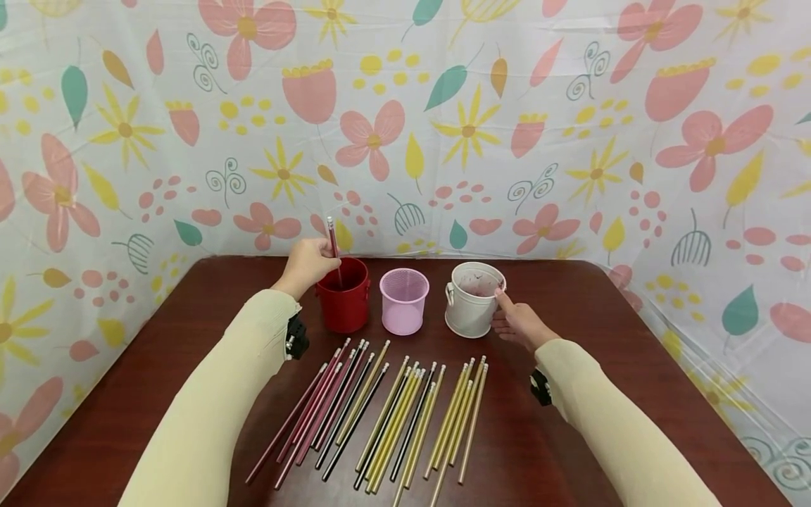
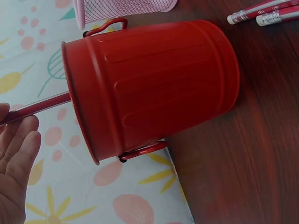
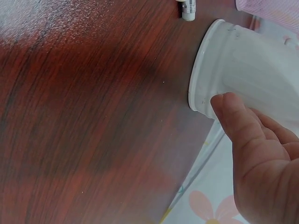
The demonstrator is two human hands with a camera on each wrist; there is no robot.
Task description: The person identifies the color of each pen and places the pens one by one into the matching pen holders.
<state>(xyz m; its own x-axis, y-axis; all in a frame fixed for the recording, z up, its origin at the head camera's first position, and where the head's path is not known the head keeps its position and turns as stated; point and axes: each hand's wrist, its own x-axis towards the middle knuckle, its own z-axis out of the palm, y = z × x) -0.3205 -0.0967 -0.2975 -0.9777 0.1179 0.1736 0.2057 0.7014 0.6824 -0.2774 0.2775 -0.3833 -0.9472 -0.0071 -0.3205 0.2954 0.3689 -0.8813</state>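
Note:
My left hand (image 1: 309,265) pinches a dark red pencil (image 1: 332,236), eraser end up. Its lower part reaches into the red bucket (image 1: 344,310), as the left wrist view also shows with the pencil (image 2: 46,103) crossing the bucket's rim. Over at the white bucket (image 1: 467,315), my right hand (image 1: 523,325) touches the right side, thumb up by the rim. In the right wrist view, extended fingers lie against the bucket's wall (image 3: 261,65); the thumb cannot be made out there. Between these two buckets stands a pink mesh cup (image 1: 403,315).
Dark red and black pencils (image 1: 310,415) lie on the left of the wooden table (image 1: 570,422), gold and black pencils (image 1: 399,422) in the middle, more gold pencils (image 1: 459,415) to their right. A flowered cloth (image 1: 405,141) hangs behind the table.

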